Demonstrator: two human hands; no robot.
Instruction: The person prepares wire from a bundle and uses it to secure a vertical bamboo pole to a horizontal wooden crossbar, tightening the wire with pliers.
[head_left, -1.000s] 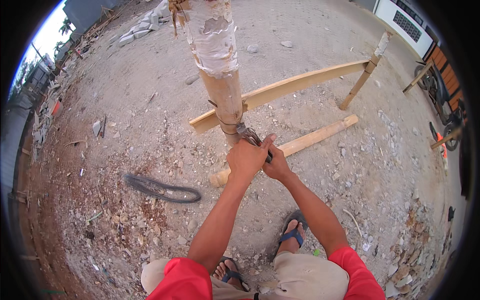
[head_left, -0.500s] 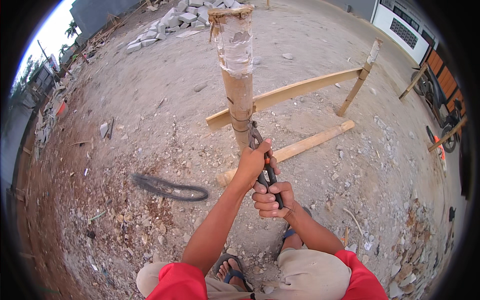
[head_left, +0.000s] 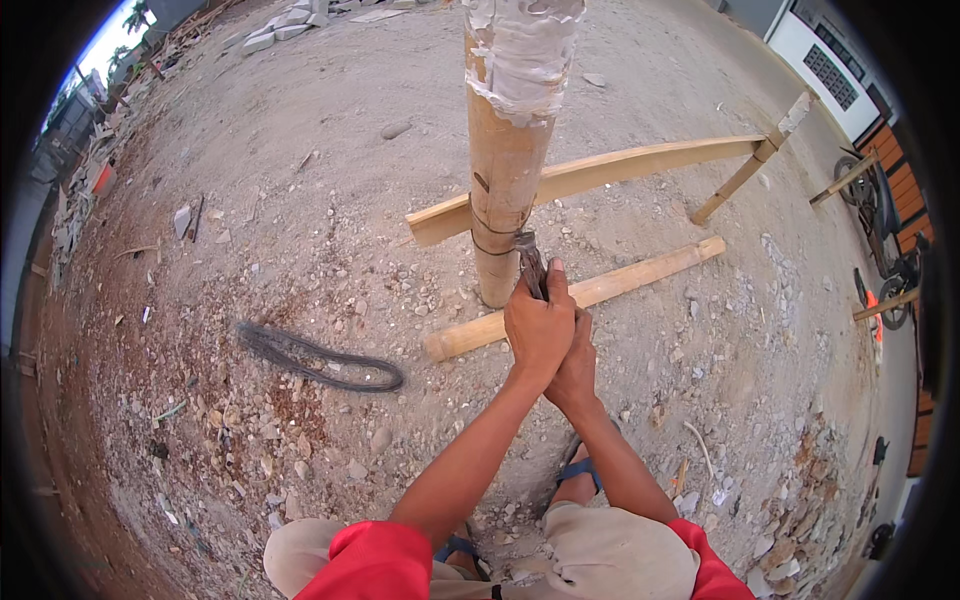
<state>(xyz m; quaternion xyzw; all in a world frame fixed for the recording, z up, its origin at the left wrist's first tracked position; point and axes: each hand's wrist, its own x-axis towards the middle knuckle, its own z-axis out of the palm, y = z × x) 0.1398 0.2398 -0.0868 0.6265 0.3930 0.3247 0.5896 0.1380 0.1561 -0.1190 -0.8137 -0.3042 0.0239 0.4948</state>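
Fingers of the left hand (head_left: pixel 540 325) are closed round the handles of dark metal pincers (head_left: pixel 531 268); the right hand (head_left: pixel 575 370) presses against it from below and behind, its fingers mostly hidden, so I cannot tell what they grip. Nearby, to the left, a loose coil of dark wire (head_left: pixel 330 365) lies on the stony ground, apart from the work. Just beyond the hands, a bamboo length (head_left: pixel 640 283) lies on the ground, unattached as far as shows. The pincers' head is at the right side of the thick upright bamboo post (head_left: pixel 500 160), by the binding wire (head_left: pixel 490 228). That wire is already round the post, so wrapping looks done; tightening or trimming the ends seems left, though its tightness cannot be judged. Behind the post, a pale plank (head_left: pixel 640 165) runs to a thinner bamboo post (head_left: pixel 745 170), already in place.
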